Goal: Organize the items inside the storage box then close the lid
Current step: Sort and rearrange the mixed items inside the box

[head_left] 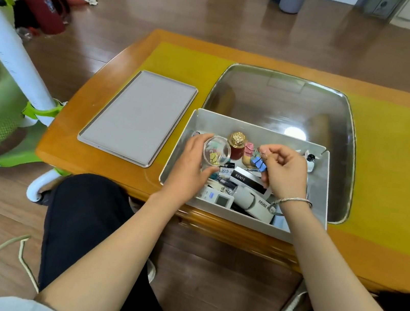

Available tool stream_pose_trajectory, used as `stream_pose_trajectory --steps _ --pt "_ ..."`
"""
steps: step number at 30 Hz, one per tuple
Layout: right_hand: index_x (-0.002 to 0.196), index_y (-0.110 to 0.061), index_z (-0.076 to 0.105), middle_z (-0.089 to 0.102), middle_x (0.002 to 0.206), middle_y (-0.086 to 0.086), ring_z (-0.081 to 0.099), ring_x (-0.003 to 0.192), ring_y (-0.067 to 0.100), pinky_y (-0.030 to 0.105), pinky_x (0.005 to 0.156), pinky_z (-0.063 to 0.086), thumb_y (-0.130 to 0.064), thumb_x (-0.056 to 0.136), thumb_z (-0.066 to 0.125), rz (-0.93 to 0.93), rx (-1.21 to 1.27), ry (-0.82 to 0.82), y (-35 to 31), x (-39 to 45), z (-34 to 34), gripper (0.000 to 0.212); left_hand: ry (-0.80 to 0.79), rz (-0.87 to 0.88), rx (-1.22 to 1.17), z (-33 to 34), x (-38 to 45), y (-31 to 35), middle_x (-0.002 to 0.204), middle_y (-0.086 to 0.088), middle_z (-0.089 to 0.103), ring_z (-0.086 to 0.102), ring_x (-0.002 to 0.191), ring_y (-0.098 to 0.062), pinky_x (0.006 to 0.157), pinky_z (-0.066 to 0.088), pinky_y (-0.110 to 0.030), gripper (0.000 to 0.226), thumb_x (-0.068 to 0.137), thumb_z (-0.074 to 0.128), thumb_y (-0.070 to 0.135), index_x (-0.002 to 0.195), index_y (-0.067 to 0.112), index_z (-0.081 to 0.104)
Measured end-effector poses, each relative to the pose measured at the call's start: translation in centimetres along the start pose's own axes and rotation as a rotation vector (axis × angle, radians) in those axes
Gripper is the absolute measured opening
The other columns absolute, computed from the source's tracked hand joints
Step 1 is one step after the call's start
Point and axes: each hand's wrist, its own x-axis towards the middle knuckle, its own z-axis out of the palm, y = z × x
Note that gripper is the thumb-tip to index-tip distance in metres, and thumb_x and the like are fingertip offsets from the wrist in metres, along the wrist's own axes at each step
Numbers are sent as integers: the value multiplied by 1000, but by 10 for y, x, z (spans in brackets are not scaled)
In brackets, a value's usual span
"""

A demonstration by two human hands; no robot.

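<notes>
Hands work together over the open storage box [323, 190], which sits on the near edge of the wooden table [87, 144] directly in front of the person. The left hand [191, 164] grips a small clear round container [216, 153], fingers curled round its far side and thumb closing on the near side; a few coloured clips show through its wall. The right hand [283, 171], a silver bracelet [296, 201] on its wrist, pinches a blue binder clip [259, 163] between its fingertips, just beside the container's open mouth and a little to its right.

Between the two hands, slightly beyond them, stands a small red bottle with a gold cap [237, 145], upright in the box, and next to it a pink clip [248, 147]. Under and just nearer than the hands the box holds a jumble: a black and white carton marked BENTE [248, 182], a white device with a small screen [222, 200], and a white case marked MINI [255, 206] below the right wrist. Beyond the right hand, against the far wall of the box, stands a small white object with a black top [311, 160].

The grey lid [137, 117] lies flat on the table, well off to the left of the left hand, apart from the box. A large silver tray [343, 123] lies beyond both hands, touching or nearly touching the back of the box.
</notes>
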Motion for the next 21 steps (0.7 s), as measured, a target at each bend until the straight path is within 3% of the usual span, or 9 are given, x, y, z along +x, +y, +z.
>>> stream_pose_trajectory --steps 6,11,15,18,21 --pt "73 -21 64 50 41 -11 44 30 6 15 32 34 -12 89 62 -5 10 -54 0 -10 5 19 -58 0 34 4 0 -7 135 11 44 46 116 1 90 49 -20 72 77 78 19 131 37 33" --pt "72 -24 65 50 44 -10 47 33 7 17 34 37 -15 88 64 -65 -20 -101 -5 -13 16 18 -106 4 53 5 -3 -8 134 8 45 52 114 -6 88 55 -31 72 79 76 27 132 37 27" --pt "78 -20 71 49 43 -12 45 35 4 15 38 38 -14 85 67 -87 -34 -102 -7 -12 22 11 -134 11 10 4 -3 -6 135 8 45 52 115 -5 88 55 -31 73 79 76 26 132 38 28" --pt "90 -14 72 50 44 -12 47 37 3 16 39 40 -12 84 69 -74 7 -85 -8 -9 23 7 -135 7 -29 3 -3 -6 134 10 45 51 116 -4 88 53 -25 71 80 75 26 132 37 29" --pt "84 -18 68 59 49 -10 53 39 5 18 40 45 -8 84 67 -46 59 -43 -8 -7 18 10 -66 -23 -56 2 -2 -7 132 10 45 48 115 -2 84 46 -12 68 79 77 22 129 35 33"
